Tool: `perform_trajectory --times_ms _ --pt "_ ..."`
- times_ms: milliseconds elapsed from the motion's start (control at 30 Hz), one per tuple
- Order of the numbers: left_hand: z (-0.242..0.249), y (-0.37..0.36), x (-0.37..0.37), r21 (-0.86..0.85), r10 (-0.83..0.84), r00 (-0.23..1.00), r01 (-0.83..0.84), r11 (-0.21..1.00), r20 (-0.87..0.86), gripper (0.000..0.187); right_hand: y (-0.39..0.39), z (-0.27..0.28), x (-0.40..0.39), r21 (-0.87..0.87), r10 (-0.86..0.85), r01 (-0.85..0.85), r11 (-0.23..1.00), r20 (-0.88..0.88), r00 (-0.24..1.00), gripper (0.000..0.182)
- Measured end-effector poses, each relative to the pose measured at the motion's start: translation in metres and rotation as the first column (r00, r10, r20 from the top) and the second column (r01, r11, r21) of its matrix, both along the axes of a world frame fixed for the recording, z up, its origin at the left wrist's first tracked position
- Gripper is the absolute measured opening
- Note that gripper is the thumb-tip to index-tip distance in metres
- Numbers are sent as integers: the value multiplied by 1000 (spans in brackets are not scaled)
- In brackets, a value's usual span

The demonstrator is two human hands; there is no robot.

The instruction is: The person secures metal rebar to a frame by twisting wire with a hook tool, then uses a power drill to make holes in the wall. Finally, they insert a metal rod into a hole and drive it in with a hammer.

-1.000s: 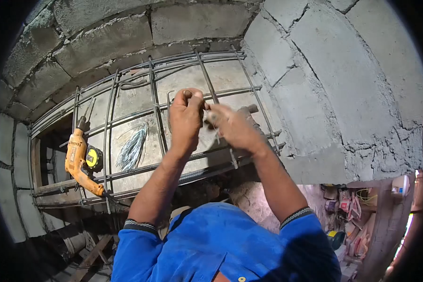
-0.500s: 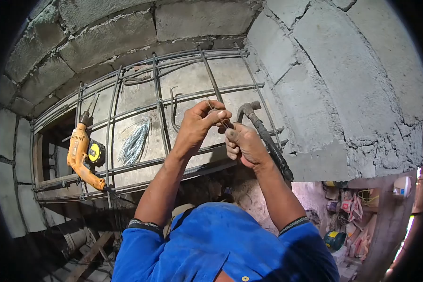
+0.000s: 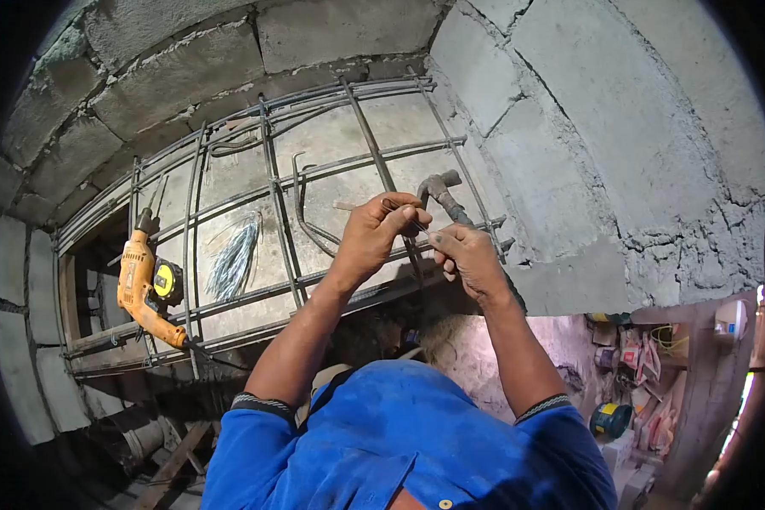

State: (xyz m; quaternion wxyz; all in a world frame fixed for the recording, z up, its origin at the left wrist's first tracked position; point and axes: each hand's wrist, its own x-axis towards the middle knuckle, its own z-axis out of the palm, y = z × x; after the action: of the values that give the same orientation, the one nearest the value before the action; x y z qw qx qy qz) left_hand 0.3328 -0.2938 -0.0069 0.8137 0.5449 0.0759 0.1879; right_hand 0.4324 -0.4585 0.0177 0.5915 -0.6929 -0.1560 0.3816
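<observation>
Both hands are raised in front of my chest above a grid of steel reinforcing bars. My left hand pinches a thin piece of wire between thumb and fingers. My right hand is closed on the other end of that wire, thumb against forefinger. The wire's full length is hard to see. Just beyond my right hand lies a hammer, its dark wrapped handle partly hidden by that hand. A bundle of thin tie wire rests on the slab left of my left hand.
An orange power drill and a yellow-black tape measure lie on the left bars. A bent steel rod rests across the grid's middle. Concrete block walls stand behind and right. Cluttered shelves are lower right.
The camera view has shifted slightly. My hands have drawn a little apart, the right one moving rightward and down, with the wire still between them.
</observation>
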Motion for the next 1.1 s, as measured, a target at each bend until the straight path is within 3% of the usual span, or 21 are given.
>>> perform_trajectory --times_ms 67,133,167,200,233,267,300,333,367,400,467,533,567,633,667,733,767,933,1000,1100 --pt "-1 -8 5 149 177 982 -165 975 -69 18 -4 1 1 -65 -9 10 998 17 1000 21" --pt "-17 -17 11 159 228 974 -222 962 -20 15 -7 1 1 -89 -25 26 996 11 1000 22" --pt "-24 -18 13 530 331 939 -327 783 90 16 -8 1 0 -112 -39 40 993 7 999 22" --pt "-33 -18 16 795 375 897 -398 457 234 19 -5 1 -1 -110 -44 44 993 4 999 22" --pt "-48 -12 17 871 282 899 -410 269 336 30 -2 3 -5 -159 -31 61 985 185 982 23" --pt "-50 -8 13 873 283 900 -406 271 331 30 -1 3 -8 -202 -4 83 976 362 932 23" --pt "-50 -3 11 943 172 949 -291 164 263 33 -3 -2 -4 -201 -4 82 976 362 932 23" --pt "-48 2 12 983 69 982 -181 35 178 37 -6 -12 4 -144 -41 140 980 541 840 22" --pt "-47 5 14 995 85 996 20 101 -28 39 -9 -16 13 -76 -82 187 979 696 713 21" --pt "-50 14 12 994 86 996 27 103 -36 39 -15 -16 20 -79 -80 185 979 691 719 21" --pt "-42 43 18 927 75 988 -153 342 135 34 -25 -10 37 -103 -64 247 963 808 585 17" --pt "-6 52 30 937 382 923 -172 303 46 30 -27 -13 38 -117 -37 229 966 817 576 18" --pt "0 53 40 957 354 928 -200 210 116 27 -26 -21 37 -129 8 196 972 854 521 18" --pt "-33 58 74 971 227 969 -141 191 96 26 -16 -35 38 -126 57 146 981 914 402 22" --pt "-47 57 87 978 170 981 -124 167 95 26 -11 -41 39 -122 58 134 983 913 404 22" --pt "-46 46 101 952 161 957 202 229 -241 27 -2 -54 41 -209 133 184 961 925 356 23" --pt "-56 43 108 963 189 956 189 192 -225 24 2 -64 43 -177 114 181 967 944 309 25" --pt "-82 36 112 953 214 944 202 227 -251 18 15 -90 33 -204 140 188 961 941 308 23" --pt "-84 35 110 944 209 941 209 257 -265 18 16 -102 19 -264 178 138 955 878 445 23" --pt "-88 36 110 952 207 948 191 239 -242 18 21 -97 3 -345 243 127 930 837 489 22"
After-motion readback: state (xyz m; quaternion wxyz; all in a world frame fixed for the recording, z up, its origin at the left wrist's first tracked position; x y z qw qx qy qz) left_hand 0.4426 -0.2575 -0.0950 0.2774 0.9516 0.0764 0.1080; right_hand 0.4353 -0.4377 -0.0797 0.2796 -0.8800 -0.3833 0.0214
